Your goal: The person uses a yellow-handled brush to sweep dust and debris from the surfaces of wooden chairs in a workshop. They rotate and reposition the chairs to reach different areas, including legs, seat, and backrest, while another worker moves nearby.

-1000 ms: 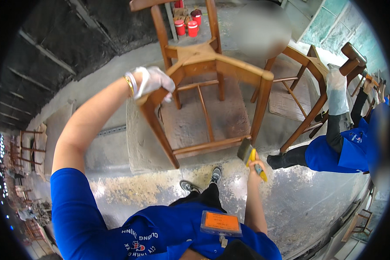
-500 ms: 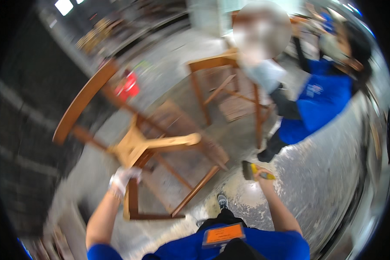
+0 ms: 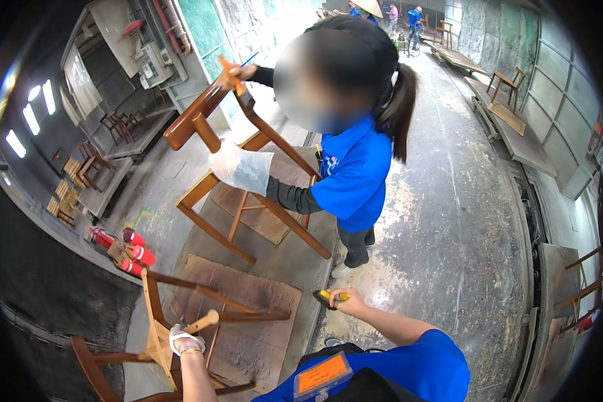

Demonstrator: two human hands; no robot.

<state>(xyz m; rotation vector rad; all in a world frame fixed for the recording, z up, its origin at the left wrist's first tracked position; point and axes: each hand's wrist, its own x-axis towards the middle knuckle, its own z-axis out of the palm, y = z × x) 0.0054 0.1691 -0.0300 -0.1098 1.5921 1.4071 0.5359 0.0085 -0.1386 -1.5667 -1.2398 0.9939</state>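
Observation:
My left hand [image 3: 182, 339], in a whitish glove, grips the seat frame of a wooden chair [image 3: 211, 295] at the lower left. This chair is tilted over, its pale wood frame showing and its reddish-brown legs pointing right. In my bare right hand [image 3: 349, 301] is a flat paintbrush [image 3: 326, 299] with a yellow handle and dark bristles, held apart from the chair. In front of me a co-worker in a blue shirt [image 3: 355, 174] holds an orange-handled brush [image 3: 240, 84] against a second brown chair [image 3: 261, 137]. The co-worker's other hand, gloved, steadies that chair.
Flat brown boards [image 3: 238, 328] lie under both chairs. Red fire extinguishers [image 3: 141, 254] stand at the left. Low platforms [image 3: 516, 127] with more chairs run along the right side. A worn concrete floor [image 3: 422, 261] stretches between, with other people far back.
My view has swung up and to the right, so both chairs sit lower and further left. The co-worker has straightened beside the second chair. I still hold the chair and the paintbrush.

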